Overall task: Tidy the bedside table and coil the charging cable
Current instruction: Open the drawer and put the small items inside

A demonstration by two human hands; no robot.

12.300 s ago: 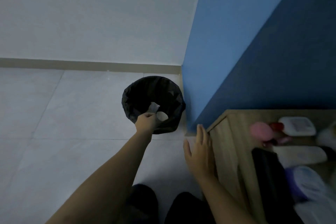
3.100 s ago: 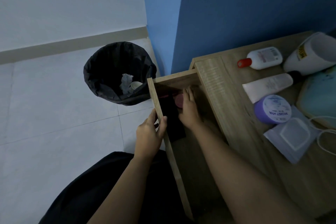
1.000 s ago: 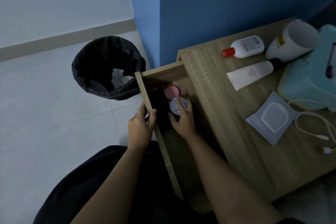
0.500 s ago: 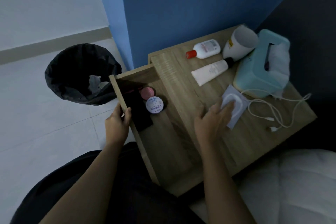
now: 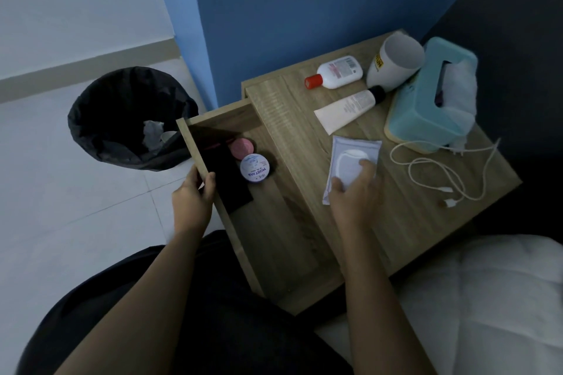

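My left hand (image 5: 192,202) grips the front panel of the open wooden drawer (image 5: 292,240). Inside the drawer lie a white-lidded jar (image 5: 254,167), a pink-lidded jar (image 5: 242,148) and a flat black item (image 5: 227,175). My right hand (image 5: 355,192) rests on a pale flat packet (image 5: 350,149) on the bedside table (image 5: 405,222), fingers curled over its near end. A loose white charging cable (image 5: 438,172) sprawls on the table to the right. A red-capped bottle (image 5: 335,71), a white tube (image 5: 345,111), a hair dryer (image 5: 393,62) and a teal tissue box (image 5: 426,100) sit further back.
A black-lined bin (image 5: 128,119) with crumpled paper stands on the tiled floor left of the drawer. A blue wall (image 5: 304,9) backs the table. White bedding (image 5: 475,307) lies at lower right. My dark-clothed lap fills the bottom.
My right hand left the jar in the drawer and moved right onto the flat packet on the tabletop, closing its fingers over it. My left hand stays on the drawer front.
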